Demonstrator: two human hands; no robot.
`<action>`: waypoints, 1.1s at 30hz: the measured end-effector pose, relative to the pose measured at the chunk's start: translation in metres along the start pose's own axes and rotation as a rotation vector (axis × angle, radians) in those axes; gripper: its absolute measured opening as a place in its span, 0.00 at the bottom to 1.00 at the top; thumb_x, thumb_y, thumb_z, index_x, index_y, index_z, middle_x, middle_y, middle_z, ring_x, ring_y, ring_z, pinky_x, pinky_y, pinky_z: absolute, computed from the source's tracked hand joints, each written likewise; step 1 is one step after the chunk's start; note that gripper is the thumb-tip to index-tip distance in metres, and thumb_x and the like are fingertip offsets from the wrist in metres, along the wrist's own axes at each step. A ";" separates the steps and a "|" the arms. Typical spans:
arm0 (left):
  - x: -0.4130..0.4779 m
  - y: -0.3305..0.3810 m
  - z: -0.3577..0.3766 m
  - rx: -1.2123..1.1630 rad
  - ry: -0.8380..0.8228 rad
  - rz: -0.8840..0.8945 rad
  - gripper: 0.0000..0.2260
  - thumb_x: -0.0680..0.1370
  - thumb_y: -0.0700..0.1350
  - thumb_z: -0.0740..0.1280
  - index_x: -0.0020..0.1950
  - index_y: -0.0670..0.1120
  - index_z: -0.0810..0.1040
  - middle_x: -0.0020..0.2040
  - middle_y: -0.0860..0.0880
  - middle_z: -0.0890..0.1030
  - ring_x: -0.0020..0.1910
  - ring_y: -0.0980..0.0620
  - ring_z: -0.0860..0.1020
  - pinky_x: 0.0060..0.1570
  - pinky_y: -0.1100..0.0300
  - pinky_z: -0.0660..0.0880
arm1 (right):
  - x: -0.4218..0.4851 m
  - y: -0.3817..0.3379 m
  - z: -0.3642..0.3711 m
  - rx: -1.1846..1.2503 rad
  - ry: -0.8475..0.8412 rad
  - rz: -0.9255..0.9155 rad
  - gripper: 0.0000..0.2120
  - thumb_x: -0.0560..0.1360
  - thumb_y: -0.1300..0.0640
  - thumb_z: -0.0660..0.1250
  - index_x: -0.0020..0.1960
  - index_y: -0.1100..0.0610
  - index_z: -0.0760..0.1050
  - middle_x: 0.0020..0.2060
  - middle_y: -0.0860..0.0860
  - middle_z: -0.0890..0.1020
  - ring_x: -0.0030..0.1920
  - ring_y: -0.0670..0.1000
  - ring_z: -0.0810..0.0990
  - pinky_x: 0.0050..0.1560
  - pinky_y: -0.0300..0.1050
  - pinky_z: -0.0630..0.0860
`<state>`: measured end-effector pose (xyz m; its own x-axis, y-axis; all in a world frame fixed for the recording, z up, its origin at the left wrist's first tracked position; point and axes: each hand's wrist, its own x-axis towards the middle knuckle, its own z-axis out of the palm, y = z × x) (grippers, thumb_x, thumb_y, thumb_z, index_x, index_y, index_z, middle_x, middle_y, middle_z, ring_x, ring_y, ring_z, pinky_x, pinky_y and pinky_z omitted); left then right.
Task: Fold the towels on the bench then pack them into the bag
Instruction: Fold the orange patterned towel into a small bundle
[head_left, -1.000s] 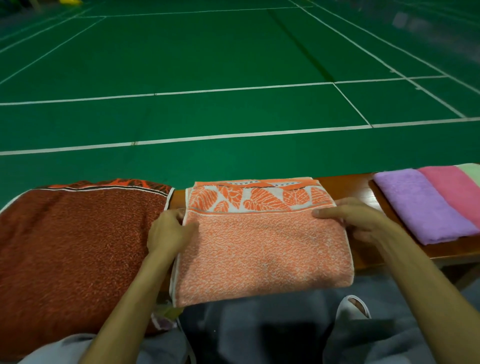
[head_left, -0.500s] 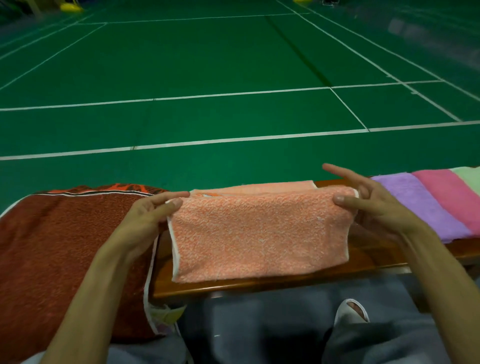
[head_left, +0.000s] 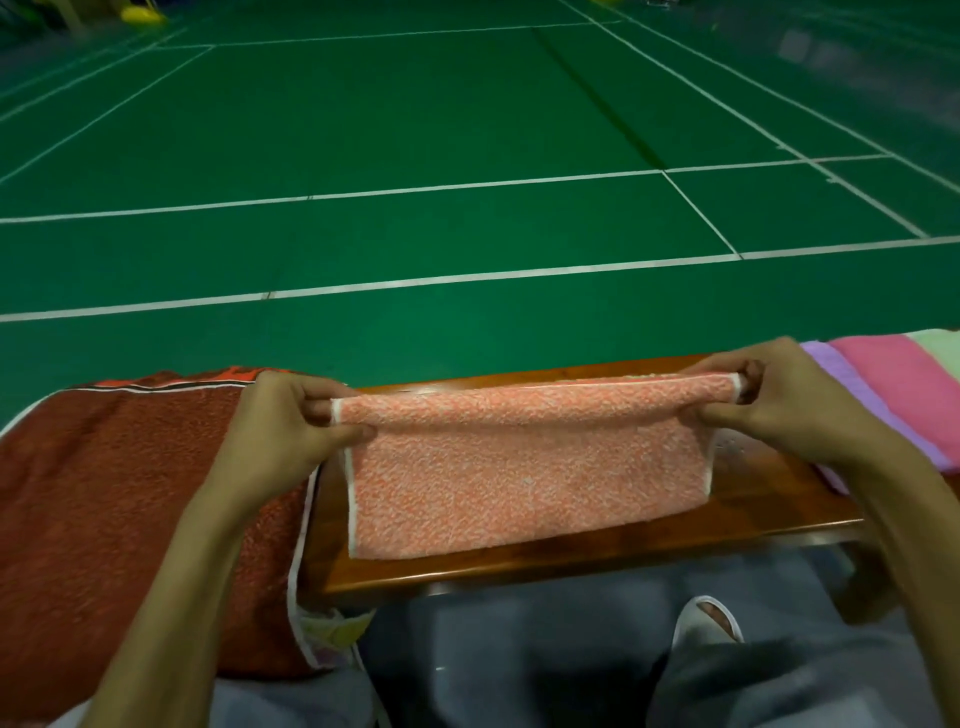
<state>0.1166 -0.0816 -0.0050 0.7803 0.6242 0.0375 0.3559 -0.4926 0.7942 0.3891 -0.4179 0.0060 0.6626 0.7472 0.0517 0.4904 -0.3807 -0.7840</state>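
An orange speckled towel (head_left: 524, 473) hangs folded over itself above the wooden bench (head_left: 571, 561), its lower edge resting on the wood. My left hand (head_left: 285, 431) pinches its upper left corner and my right hand (head_left: 779, 405) pinches the upper right corner, so the top fold is stretched taut between them. A dark red-brown towel (head_left: 114, 509) covers the bench's left end. At the right lie a purple towel (head_left: 872, 415), a pink towel (head_left: 904, 379) and a pale green towel (head_left: 940, 348), side by side. No bag is in view.
Beyond the bench spreads a green sports court floor (head_left: 415, 156) with white lines. My grey-trousered legs and a white slipper (head_left: 706, 618) are under the bench's near edge. A small pale label (head_left: 332, 629) hangs from the red-brown towel's hem.
Both hands lifted the orange towel's near part up and back over its patterned far end, and now hold it raised by its top corners. The leaf-pattern band is hidden.
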 end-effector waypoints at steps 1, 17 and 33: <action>0.000 0.002 0.000 0.065 0.043 0.036 0.12 0.68 0.38 0.82 0.44 0.52 0.85 0.36 0.55 0.86 0.36 0.58 0.85 0.37 0.58 0.82 | 0.002 0.001 0.000 -0.076 0.027 -0.017 0.16 0.70 0.72 0.76 0.51 0.54 0.87 0.41 0.45 0.88 0.40 0.44 0.85 0.44 0.42 0.81; 0.000 -0.032 0.008 0.640 0.003 0.111 0.14 0.60 0.60 0.83 0.34 0.60 0.79 0.37 0.57 0.76 0.39 0.50 0.78 0.35 0.56 0.70 | 0.011 0.042 0.021 -0.336 0.062 -0.018 0.21 0.67 0.66 0.79 0.45 0.39 0.83 0.39 0.43 0.86 0.40 0.42 0.84 0.44 0.34 0.79; 0.001 -0.026 0.155 0.621 -0.131 0.246 0.32 0.83 0.66 0.42 0.85 0.53 0.44 0.84 0.51 0.41 0.83 0.50 0.38 0.81 0.46 0.41 | 0.031 0.023 0.165 -0.696 -0.197 -0.135 0.36 0.79 0.29 0.33 0.83 0.42 0.41 0.83 0.48 0.39 0.82 0.53 0.35 0.81 0.64 0.41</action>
<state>0.1876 -0.1626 -0.1197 0.9181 0.3905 0.0678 0.3591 -0.8919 0.2748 0.3278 -0.3138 -0.1127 0.4895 0.8709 -0.0433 0.8496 -0.4876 -0.2012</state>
